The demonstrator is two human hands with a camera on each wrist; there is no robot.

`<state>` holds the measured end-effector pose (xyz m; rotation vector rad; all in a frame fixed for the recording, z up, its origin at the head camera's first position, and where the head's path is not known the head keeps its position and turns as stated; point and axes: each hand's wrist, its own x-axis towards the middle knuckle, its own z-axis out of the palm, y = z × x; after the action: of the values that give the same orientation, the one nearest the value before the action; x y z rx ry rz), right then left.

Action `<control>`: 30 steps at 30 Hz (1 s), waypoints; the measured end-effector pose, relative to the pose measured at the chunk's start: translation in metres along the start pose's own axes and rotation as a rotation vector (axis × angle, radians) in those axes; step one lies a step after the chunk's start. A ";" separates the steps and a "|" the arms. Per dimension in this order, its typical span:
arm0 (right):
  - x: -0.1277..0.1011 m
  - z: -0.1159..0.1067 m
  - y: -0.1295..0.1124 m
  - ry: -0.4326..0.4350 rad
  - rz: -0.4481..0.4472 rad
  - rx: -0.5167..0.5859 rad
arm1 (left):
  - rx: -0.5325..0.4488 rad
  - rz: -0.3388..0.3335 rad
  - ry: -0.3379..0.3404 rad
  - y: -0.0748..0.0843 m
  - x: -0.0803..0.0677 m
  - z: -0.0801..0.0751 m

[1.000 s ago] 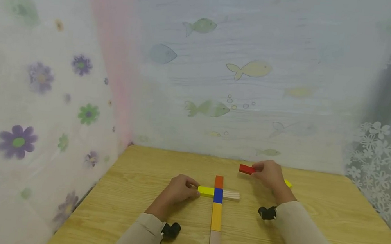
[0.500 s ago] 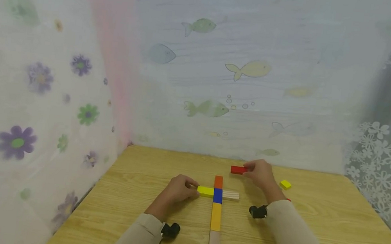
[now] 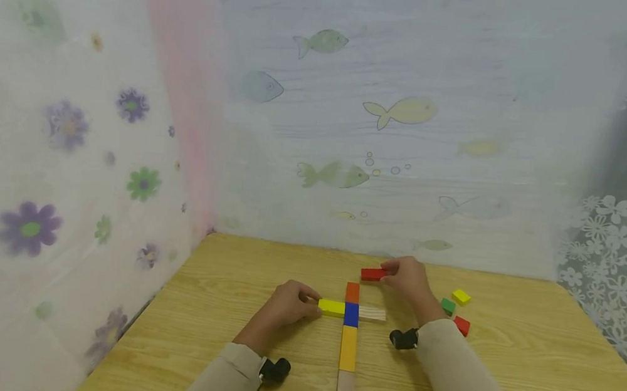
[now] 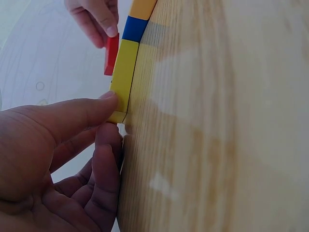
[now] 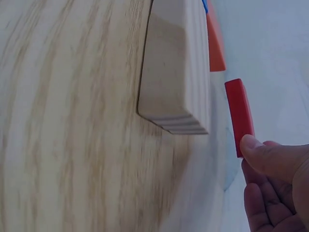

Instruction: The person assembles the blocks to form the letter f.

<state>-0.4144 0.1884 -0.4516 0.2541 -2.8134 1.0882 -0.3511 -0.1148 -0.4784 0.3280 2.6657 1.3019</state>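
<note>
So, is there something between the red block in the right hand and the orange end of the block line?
Nothing visible. The right hand pinches the red block just beyond the orange block, with only bare table between them.

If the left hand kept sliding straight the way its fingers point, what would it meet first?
Most likely the yellow block, which the left hand already touches at its near end; beyond that lies the blue block in the cross.

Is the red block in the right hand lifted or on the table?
Cannot tell: the right hand pinches the red block low by the table.
</note>
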 end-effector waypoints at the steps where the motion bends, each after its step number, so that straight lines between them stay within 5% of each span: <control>1: 0.000 0.001 0.000 0.000 0.000 0.001 | 0.002 0.003 0.000 0.000 0.000 0.000; 30: 0.001 0.025 0.000 -0.028 0.069 0.059 | 0.019 0.023 0.010 0.003 -0.004 -0.001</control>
<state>-0.4168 0.1715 -0.4696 0.1801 -2.8378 1.1924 -0.3476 -0.1148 -0.4756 0.3560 2.6922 1.2882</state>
